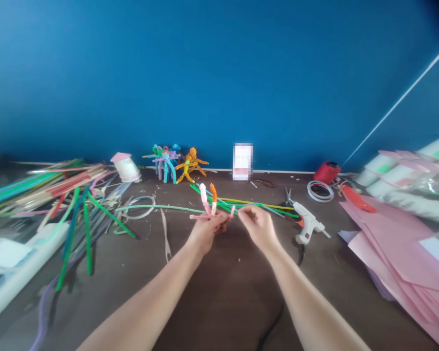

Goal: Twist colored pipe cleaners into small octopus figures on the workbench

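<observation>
My left hand (206,233) is closed around a small figure of twisted pipe cleaners. A pale pink pipe cleaner limb (204,196) and an orange-and-white limb (214,200) stick up from its grip. A short pink end (232,211) points out on the right side, towards my other hand. My right hand (259,226) is just to the right, thumb and fingertips pinched together; what they hold, if anything, is hidden. Behind both hands lie loose green and yellow pipe cleaners (249,201) on the dark table.
Finished pipe cleaner figures (167,163) stand against the blue wall. A white glue gun (309,224), pliers (289,196), a red thread spool (327,172) and pink sheets (395,243) are on the right. Many pipe cleaners (73,195) and tweezers (166,236) lie left.
</observation>
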`<action>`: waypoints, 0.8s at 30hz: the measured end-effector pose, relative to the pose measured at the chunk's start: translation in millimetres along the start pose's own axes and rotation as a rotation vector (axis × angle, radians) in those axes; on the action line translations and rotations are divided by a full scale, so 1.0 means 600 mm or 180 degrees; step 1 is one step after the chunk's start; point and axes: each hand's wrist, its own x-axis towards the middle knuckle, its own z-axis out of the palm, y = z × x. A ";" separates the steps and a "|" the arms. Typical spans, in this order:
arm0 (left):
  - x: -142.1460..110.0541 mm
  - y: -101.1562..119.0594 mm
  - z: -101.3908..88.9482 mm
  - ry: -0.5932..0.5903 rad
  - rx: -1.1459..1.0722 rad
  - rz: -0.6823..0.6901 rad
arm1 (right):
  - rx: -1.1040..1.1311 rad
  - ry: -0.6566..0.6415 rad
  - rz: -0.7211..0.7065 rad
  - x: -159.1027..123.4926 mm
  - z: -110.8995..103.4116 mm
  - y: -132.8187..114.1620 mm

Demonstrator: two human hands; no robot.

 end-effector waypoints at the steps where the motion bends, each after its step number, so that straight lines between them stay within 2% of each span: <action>1: 0.001 0.002 -0.001 0.0036 -0.0100 -0.0094 | -0.0183 0.0083 -0.0296 -0.002 0.000 -0.001; 4: 0.000 0.008 -0.002 0.0061 -0.0231 -0.0191 | -0.0623 -0.0047 -0.0888 -0.008 0.000 -0.004; 7: -0.002 0.012 -0.001 -0.0003 -0.0213 -0.0225 | -0.0970 -0.0281 -0.1126 -0.009 0.000 -0.006; 11: -0.001 0.010 -0.004 -0.0190 -0.0264 -0.0318 | -0.1207 -0.0352 -0.1107 -0.008 -0.001 -0.005; 16: 0.000 0.006 -0.008 -0.0426 -0.0239 -0.0219 | -0.1545 -0.0376 -0.1222 -0.009 -0.005 -0.011; 24: -0.002 0.006 -0.004 -0.0461 -0.0021 0.0343 | -0.1443 -0.0414 -0.1115 -0.009 -0.004 -0.015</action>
